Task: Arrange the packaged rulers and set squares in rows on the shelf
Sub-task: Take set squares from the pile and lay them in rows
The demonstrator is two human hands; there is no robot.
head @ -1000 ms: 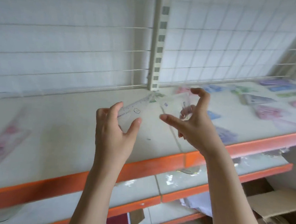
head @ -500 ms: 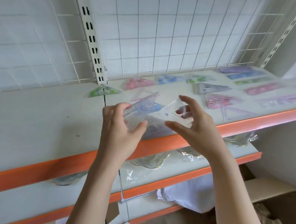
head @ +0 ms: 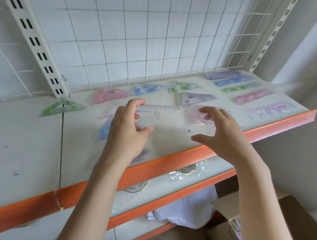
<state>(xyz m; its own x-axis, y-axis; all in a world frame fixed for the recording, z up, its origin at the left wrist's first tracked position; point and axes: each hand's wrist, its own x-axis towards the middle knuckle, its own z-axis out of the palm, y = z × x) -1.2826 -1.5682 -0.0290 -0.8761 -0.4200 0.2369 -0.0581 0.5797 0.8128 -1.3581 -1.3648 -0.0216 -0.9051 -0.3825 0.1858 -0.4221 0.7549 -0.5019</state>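
Clear plastic wraps the packaged ruler set [head: 165,118] that a person holds up over the shelf [head: 26,136]. The left hand [head: 127,130] has its grip closed on the left end of the pack, with the thumb in front and the fingers curled round the back. The right hand [head: 220,133] is at the right end; its thumb sticks out under the pack and its fingers curl over the top, but the see-through wrap makes it hard to tell if that grip is really pinching the pack or just near it. A straight ruler edge with small marks shows at the top of the pack. On the shelf behind, set squares lie in a row near the wire grid [head: 142,41]: a green set square [head: 62,107] on the left, then a pink set square [head: 109,95], a blue set square [head: 149,89] and another green one [head: 182,87]. A blue pack [head: 104,130] lies partly hidden behind the left hand. At the far right, long rulers lie side by side in a row, with a pink ruler [head: 252,98] among them. The shelf has an orange front edge [head: 169,163]. A cardboard box [head: 240,224] sits low on the right.
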